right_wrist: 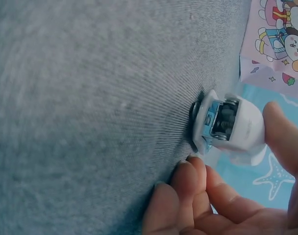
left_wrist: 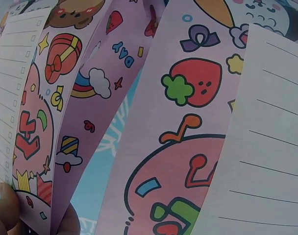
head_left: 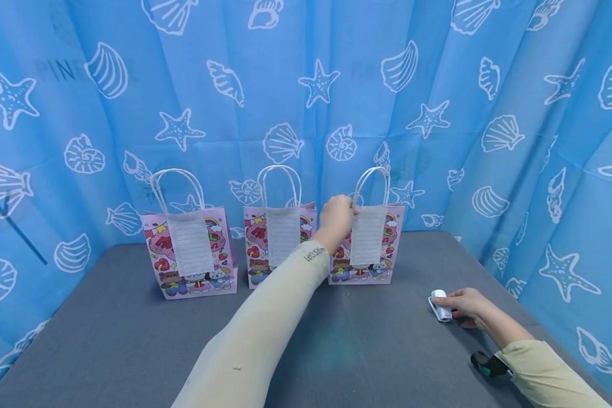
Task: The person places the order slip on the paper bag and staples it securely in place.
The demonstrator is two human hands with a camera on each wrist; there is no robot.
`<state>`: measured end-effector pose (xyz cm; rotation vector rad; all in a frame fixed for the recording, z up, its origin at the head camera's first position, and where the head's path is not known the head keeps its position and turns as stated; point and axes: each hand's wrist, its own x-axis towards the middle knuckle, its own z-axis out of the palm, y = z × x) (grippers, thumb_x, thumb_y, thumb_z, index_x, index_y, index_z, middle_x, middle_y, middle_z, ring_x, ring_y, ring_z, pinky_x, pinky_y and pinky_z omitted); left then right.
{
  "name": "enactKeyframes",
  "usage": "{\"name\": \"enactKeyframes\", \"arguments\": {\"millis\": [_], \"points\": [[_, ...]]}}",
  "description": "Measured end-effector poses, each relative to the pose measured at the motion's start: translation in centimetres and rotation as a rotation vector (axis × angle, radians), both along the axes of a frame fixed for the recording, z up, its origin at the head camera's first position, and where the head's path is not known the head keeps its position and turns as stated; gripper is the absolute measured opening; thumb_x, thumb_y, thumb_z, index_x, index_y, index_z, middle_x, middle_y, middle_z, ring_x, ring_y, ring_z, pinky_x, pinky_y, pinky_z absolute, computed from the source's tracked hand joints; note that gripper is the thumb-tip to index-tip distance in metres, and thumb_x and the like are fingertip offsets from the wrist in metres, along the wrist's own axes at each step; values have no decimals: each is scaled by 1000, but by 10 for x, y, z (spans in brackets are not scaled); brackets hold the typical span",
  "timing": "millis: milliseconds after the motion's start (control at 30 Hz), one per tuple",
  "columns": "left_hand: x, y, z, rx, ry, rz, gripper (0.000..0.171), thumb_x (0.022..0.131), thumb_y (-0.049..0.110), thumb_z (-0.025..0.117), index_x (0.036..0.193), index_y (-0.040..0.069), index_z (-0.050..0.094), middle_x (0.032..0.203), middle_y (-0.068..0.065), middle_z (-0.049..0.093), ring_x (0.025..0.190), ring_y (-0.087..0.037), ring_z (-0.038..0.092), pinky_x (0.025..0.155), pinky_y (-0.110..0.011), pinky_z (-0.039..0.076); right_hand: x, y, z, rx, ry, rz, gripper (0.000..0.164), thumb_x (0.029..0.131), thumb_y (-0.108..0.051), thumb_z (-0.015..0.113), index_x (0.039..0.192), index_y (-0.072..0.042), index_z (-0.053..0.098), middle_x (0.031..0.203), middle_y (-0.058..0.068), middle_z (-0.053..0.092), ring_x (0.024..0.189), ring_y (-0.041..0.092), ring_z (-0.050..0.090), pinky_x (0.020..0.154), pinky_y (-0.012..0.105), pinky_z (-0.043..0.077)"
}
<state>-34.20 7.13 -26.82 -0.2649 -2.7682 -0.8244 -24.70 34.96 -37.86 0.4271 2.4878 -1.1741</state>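
Note:
My left hand point(head_left: 336, 218) pinches the top left edge of the right pink gift bag point(head_left: 395, 238), beside its lined paper sheet point(head_left: 367, 241). In the left wrist view the thumb point(left_wrist: 4, 203) lies on the front by the sheet's corner, with fingertips behind the bag. My right hand point(head_left: 471, 306) holds a small white stapler-like tool point(head_left: 442, 306) between thumb and fingers, low over the grey tabletop. Its rounded top, flat base and metal parts show in the right wrist view, where the fingertips point(right_wrist: 183, 176) come down close to the cloth.
Left of the held bag stand a middle gift bag point(head_left: 255, 243) and a left one point(head_left: 232, 249), each with a lined sheet on its front and white handles. A blue shell-print curtain point(head_left: 306, 113) surrounds the grey table point(head_left: 367, 340). A black strap point(head_left: 489, 365) hangs under the right sleeve.

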Motion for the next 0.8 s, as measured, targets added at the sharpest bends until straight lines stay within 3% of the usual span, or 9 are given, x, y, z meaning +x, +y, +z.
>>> {"name": "enactKeyframes", "arguments": {"millis": [333, 600, 800], "points": [[-2, 0, -2, -8, 4, 2, 18, 93, 23, 65, 105, 13, 74, 97, 0, 70, 84, -14, 64, 69, -24, 51, -3, -2, 0, 72, -18, 43, 84, 89, -45, 66, 126, 23, 35, 112, 32, 51, 104, 41, 51, 75, 42, 50], [0, 0, -1, -17, 2, 3, 18, 93, 24, 65, 106, 14, 73, 99, 0, 71, 86, -14, 65, 70, -24, 51, -2, -7, -1, 137, -4, 101, 84, 87, -50, 66, 120, 23, 40, 103, 27, 51, 96, 37, 49, 73, 42, 48], [1, 0, -1, -36, 6, 9, 18, 93, 24, 66, 105, 14, 74, 98, 0, 70, 85, -14, 64, 70, -24, 51, 0, -11, 2, 134, 3, 87, 86, 86, -51, 68, 119, 22, 39, 103, 28, 51, 96, 37, 50, 74, 43, 48]]}}
